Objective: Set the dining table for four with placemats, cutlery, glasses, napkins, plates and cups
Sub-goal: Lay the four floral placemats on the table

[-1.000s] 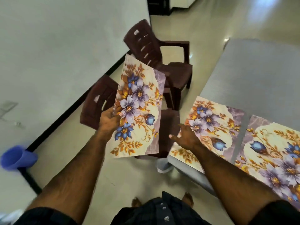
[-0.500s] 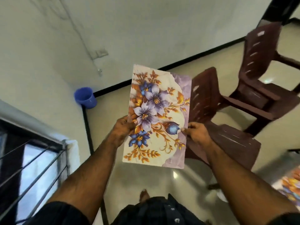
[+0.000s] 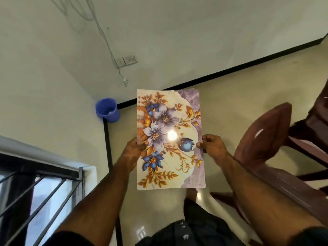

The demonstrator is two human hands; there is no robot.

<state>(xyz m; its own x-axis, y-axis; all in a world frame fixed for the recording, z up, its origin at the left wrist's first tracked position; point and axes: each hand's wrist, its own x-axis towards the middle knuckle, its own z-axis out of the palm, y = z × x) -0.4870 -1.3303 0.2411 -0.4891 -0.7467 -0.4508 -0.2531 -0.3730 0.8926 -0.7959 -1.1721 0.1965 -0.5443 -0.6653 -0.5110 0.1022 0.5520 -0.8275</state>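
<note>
Left hand point(image 3: 133, 151) and right hand point(image 3: 212, 144) pinch opposite edges of the glossy floral rectangular placemats point(image 3: 169, 137) held above the floor; best peel one sheet apart, keeping them flat.

The placemat point(image 3: 170, 139) sits between the left hand point(image 3: 134, 148) and right hand point(image 3: 213, 144) — bucket point(image 3: 107, 110) behind-left in the corner, chair point(image 3: 276, 157) right.
</note>
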